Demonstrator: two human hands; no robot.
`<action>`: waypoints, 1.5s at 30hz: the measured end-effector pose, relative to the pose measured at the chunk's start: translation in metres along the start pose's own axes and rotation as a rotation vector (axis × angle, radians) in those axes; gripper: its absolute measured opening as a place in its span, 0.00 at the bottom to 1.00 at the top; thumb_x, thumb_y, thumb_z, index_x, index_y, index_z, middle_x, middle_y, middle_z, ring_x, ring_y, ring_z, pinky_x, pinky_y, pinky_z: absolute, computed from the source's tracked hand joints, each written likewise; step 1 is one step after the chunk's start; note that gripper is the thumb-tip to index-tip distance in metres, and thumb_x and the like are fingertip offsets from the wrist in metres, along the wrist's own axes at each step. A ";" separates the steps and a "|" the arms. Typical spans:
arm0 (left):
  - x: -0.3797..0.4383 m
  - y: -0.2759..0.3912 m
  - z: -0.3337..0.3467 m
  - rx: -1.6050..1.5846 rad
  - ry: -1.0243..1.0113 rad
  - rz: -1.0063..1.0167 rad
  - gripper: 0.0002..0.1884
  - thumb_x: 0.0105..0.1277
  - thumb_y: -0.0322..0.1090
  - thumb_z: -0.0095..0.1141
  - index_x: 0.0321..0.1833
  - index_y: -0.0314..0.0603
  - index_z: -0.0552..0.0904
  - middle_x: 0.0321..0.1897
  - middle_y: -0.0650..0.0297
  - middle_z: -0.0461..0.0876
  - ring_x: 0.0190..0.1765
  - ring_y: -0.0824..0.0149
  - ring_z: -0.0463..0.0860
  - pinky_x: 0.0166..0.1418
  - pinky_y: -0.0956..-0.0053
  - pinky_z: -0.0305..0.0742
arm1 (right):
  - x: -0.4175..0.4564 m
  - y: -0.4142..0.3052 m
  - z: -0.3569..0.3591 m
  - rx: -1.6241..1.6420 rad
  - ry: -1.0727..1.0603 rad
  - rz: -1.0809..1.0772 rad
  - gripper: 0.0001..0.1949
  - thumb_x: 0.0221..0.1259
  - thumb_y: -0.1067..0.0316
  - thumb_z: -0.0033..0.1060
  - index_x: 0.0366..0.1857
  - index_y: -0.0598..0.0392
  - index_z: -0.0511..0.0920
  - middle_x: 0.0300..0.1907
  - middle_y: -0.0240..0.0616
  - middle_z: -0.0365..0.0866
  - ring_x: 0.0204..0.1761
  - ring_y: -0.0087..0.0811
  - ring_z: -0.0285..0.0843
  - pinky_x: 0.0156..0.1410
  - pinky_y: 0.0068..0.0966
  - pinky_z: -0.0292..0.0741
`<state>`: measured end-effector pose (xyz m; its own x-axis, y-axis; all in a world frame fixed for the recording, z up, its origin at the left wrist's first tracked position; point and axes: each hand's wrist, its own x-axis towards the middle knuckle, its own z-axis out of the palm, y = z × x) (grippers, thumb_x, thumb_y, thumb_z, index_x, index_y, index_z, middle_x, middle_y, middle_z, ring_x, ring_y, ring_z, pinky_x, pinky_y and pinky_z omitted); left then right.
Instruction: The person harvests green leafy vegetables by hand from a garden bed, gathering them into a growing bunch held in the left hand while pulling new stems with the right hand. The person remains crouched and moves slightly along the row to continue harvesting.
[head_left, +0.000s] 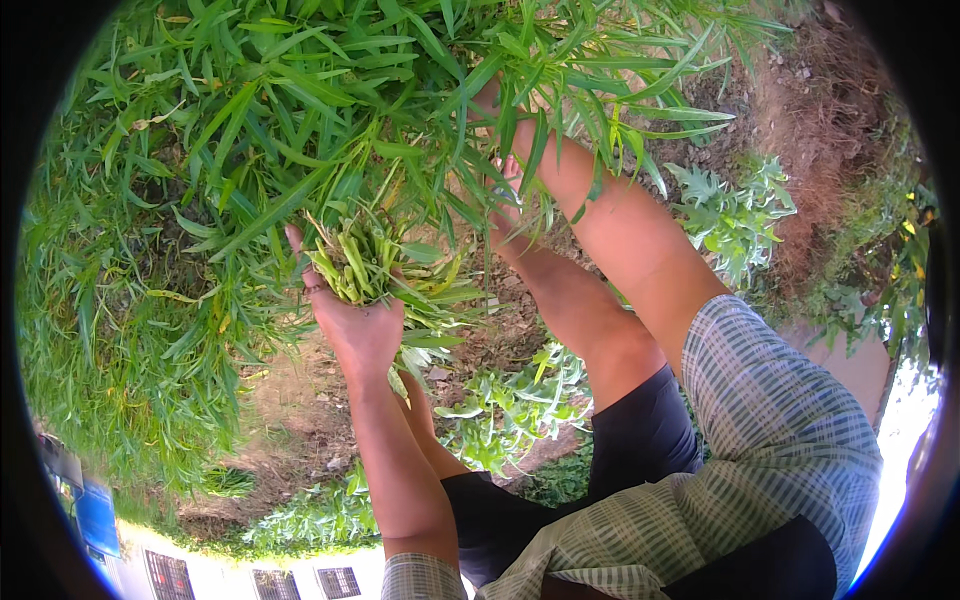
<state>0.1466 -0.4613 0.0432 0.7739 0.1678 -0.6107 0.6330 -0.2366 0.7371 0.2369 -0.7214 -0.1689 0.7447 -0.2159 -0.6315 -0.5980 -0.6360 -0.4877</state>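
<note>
A bundle of cut green stems (356, 262) is gripped in my left hand (352, 311), its cut ends facing up. Long narrow leaves hang from the bundle's far side, beside my wrist. My right arm stretches forward into a dense stand of narrow-leaved green plants (315, 112). Only part of my right hand (487, 101) shows between the leaves; its fingers are hidden, so I cannot tell what they hold.
Bare brown soil (300, 397) runs beside my legs and a sandalled foot (508, 184). Lobed leafy plants (517, 397) grow near my knees, another (735, 210) on the right. Dry brown plant matter (810, 150) lies right. A white building wall (232, 570) stands lower left.
</note>
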 end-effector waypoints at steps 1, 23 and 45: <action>0.000 -0.001 0.000 -0.026 -0.001 0.015 0.59 0.56 0.17 0.66 0.86 0.36 0.41 0.51 0.59 0.83 0.51 0.65 0.83 0.65 0.70 0.76 | 0.002 -0.003 -0.004 0.025 -0.036 0.010 0.11 0.70 0.63 0.58 0.45 0.60 0.80 0.36 0.41 0.79 0.41 0.35 0.77 0.46 0.39 0.78; 0.010 -0.027 -0.010 -0.042 -0.107 -0.065 0.52 0.56 0.20 0.68 0.82 0.28 0.52 0.65 0.52 0.75 0.58 0.64 0.81 0.68 0.69 0.73 | 0.041 -0.057 -0.018 0.084 -0.154 -0.099 0.11 0.70 0.63 0.58 0.42 0.61 0.81 0.33 0.40 0.77 0.38 0.34 0.74 0.43 0.37 0.76; 0.012 -0.020 -0.006 -0.008 -0.028 0.053 0.29 0.56 0.20 0.70 0.60 0.32 0.72 0.44 0.60 0.85 0.45 0.66 0.83 0.54 0.69 0.78 | 0.041 -0.089 -0.007 0.115 -0.159 -0.157 0.12 0.69 0.63 0.58 0.38 0.63 0.82 0.29 0.38 0.76 0.35 0.33 0.71 0.39 0.36 0.75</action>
<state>0.1430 -0.4488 0.0228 0.8056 0.1282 -0.5784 0.5912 -0.2368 0.7710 0.3222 -0.6788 -0.1471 0.7803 0.0039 -0.6254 -0.5156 -0.5620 -0.6467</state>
